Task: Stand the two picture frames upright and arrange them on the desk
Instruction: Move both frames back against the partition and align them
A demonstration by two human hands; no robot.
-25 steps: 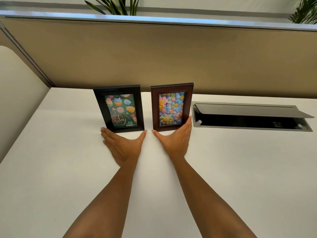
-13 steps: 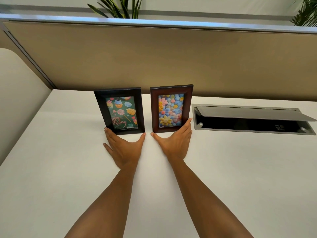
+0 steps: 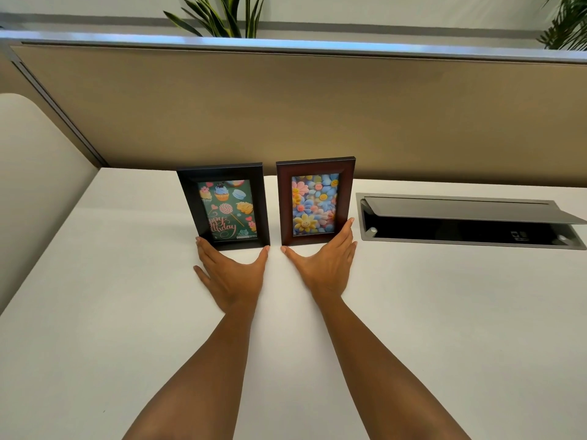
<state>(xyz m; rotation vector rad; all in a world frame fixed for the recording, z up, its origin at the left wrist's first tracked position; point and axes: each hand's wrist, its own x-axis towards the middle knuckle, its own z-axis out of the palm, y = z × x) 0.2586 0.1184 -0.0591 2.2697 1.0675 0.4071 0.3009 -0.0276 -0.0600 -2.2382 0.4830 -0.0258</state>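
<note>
At the back of the white desk [image 3: 95,312], near the tan divider [image 3: 286,115], two picture frames stand upright side by side with a narrow gap between them: a black frame [image 3: 224,206] with a cupcake birthday print on the left, a brown frame [image 3: 315,201] with smiling flowers on the right. Both lean back slightly, probably on rear props hidden from view. Left hand [image 3: 233,271] lies flat on the desk, fingers spread wide, thumb tip and forefinger tip at the black frame's bottom corners. Right hand [image 3: 324,265] likewise flat and splayed, thumb at the brown frame's lower left corner, forefinger running up along its lower right edge. Neither hand grips anything; both bracket the bases. An open cable hatch [image 3: 470,223] sits just right of the brown frame. Handling judgement: frames look small, stiff and light, with smooth moulded borders that would slide easily on this slick top. The glazed fronts are likely fragile, so fingers belong on the side rails or bottom edge, not the pane. A push high up could tip one backward; nudging low at the base seems safer. Task looks nearly finished, only fine squaring left.
</note>
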